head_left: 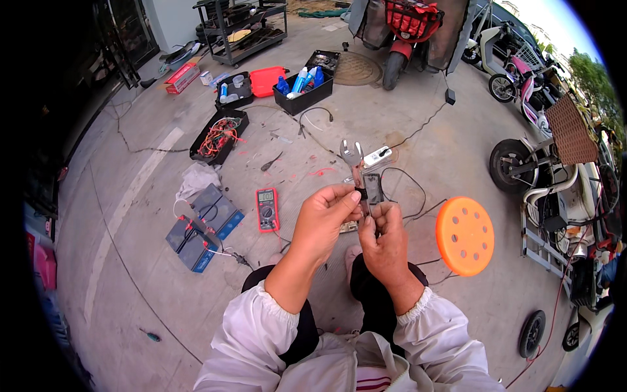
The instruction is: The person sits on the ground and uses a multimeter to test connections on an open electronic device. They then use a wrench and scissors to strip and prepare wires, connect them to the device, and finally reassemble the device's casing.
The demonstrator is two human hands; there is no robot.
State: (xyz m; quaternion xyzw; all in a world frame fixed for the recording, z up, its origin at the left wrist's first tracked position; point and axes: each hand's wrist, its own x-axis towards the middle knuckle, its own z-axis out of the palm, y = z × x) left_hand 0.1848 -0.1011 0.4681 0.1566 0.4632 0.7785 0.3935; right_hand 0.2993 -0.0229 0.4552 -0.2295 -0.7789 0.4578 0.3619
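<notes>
Upright before me is an adjustable wrench (pixel 353 157), its jaw end uppermost and something dark around its handle. My left hand (pixel 330 215) pinches the middle of the handle, and my right hand (pixel 382 242) is closed on its lower end. Just behind the wrench are a dark rectangular device (pixel 374 186) and a white power strip (pixel 377 157). A red multimeter (pixel 266 210) lies left of my hands. Farther left are blue-and-grey batteries (pixel 222 212) with leads attached.
Black bins hold wires (pixel 219 137) and bottles (pixel 302 83), near a red case (pixel 268 81). An orange stool (pixel 465 235) stands to my right. Parked scooters (pixel 516 166) line the right side, a red scooter (pixel 396 55) and a trolley (pixel 241 42) stand beyond. Cables (pixel 147 300) cross the floor.
</notes>
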